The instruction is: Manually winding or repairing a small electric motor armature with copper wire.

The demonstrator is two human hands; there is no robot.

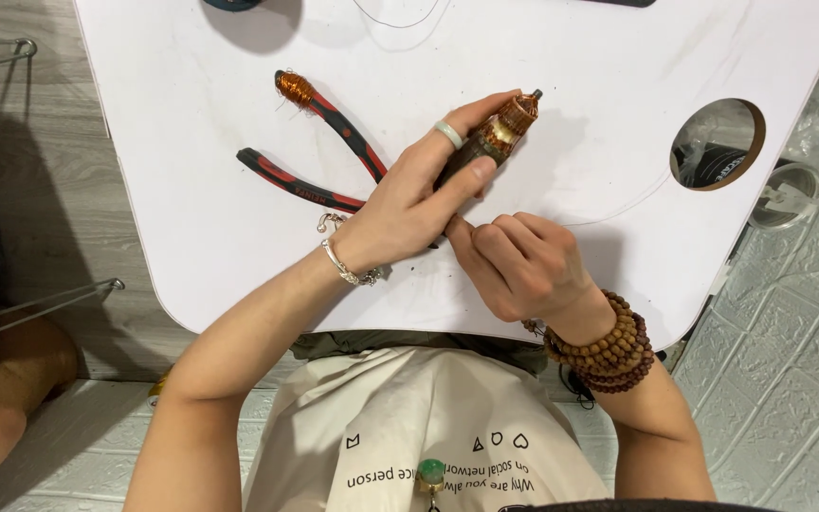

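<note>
White, round-cornered tabletop [191, 142] with a circular cut-out hole [718, 144] near its right edge sits over grey wood-look flooring. Left hand [408, 204], wearing a pale ring and a silver chain bracelet, is closed around a cylindrical motor armature with copper windings and a short steel shaft [500, 136], held tilted above the table centre, shaft end pointing away. Right hand [521, 265], with brown wooden bead bracelets at the wrist, is curled, fingertips pinching at the armature's near end. Red-and-black handled pliers [319, 156] lie open just left of the hands, a tuft of copper wire [293, 87] on one handle tip. Labels: none legible on the table.
</note>
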